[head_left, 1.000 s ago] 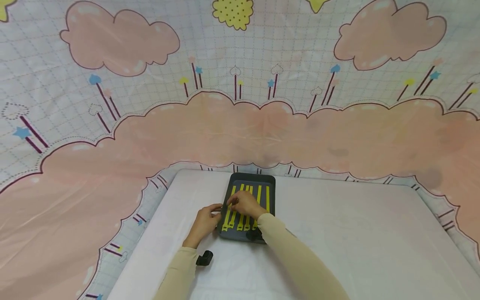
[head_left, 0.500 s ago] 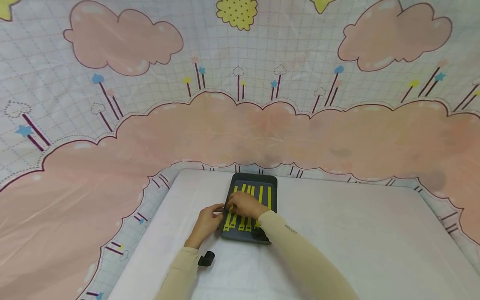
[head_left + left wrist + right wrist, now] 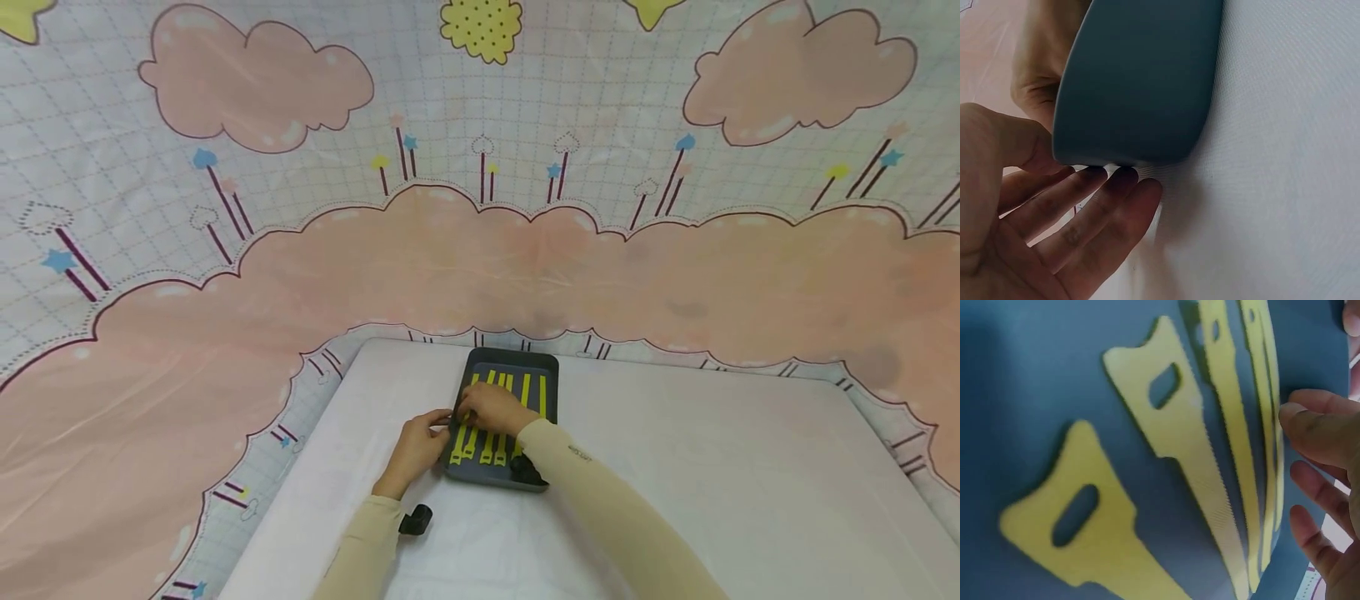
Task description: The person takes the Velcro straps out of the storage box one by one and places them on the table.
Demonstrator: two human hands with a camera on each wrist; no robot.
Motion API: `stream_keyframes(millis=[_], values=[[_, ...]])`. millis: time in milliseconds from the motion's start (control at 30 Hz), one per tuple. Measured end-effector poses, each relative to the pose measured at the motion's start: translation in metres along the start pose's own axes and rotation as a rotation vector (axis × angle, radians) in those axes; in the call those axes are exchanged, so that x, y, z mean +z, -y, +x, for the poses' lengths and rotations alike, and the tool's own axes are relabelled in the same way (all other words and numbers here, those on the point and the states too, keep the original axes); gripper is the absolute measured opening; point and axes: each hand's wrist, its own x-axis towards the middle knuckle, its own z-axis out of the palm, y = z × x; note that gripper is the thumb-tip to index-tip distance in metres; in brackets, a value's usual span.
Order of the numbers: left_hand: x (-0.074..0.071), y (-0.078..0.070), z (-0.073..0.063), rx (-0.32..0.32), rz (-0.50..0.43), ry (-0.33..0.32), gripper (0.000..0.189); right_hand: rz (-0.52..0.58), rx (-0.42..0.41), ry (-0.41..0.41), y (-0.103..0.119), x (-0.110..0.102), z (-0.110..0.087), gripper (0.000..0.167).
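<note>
Several yellow hook-and-loop cable ties (image 3: pixel 500 457) lie side by side in a dark blue-grey tray (image 3: pixel 551 360), slotted heads toward the near end. My right hand (image 3: pixel 495 408) is over the left side of the tray, fingers partly bent. In the right wrist view its fingertips (image 3: pixel 1291 417) touch the edge of the outermost cable tie (image 3: pixel 1280 481), which lies along the tray's floor. My left hand (image 3: pixel 412 450) is at the tray's left side. Its extended fingertips (image 3: pixel 1125 177) rest against the tray wall (image 3: pixel 1141 81) in the left wrist view, thumb near the rim.
The tray stands on a white-covered table (image 3: pixel 675 467). Black wrist cameras show by the left sleeve (image 3: pixel 417 520) and over the tray's near right corner. Behind, a printed curtain (image 3: pixel 420 258) with pink clouds hangs at the table's far edge.
The right hand's fingertips have slid slightly toward me and the left rim along the outermost cable tie. The left hand stays at the tray's side. The whole head view has shifted a little.
</note>
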Motion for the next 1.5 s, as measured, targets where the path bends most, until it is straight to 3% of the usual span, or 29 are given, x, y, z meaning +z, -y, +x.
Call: stream_keyframes(millis=[700, 1000, 1233, 1500], values=[[-0.0015, -0.0026, -0.0007, -0.002, 0.036, -0.027, 0.036, -0.142, -0.050, -0.025, 0.0027, 0.0028, -0.0007, 0.017], [-0.0010, -0.0037, -0.0022, -0.006, 0.018, -0.019, 0.038, -0.109, -0.056, -0.041, 0.0013, 0.0055, -0.0017, 0.011], [-0.0011, -0.0053, -0.0026, 0.003, 0.031, -0.022, 0.037, -0.169, -0.069, -0.032, -0.0005, 0.0079, -0.0008, 0.013], [-0.0001, -0.0017, -0.0019, 0.012, 0.039, -0.022, 0.038, -0.212, -0.104, -0.112, 0.0000, -0.0002, -0.0062, 0.014]])
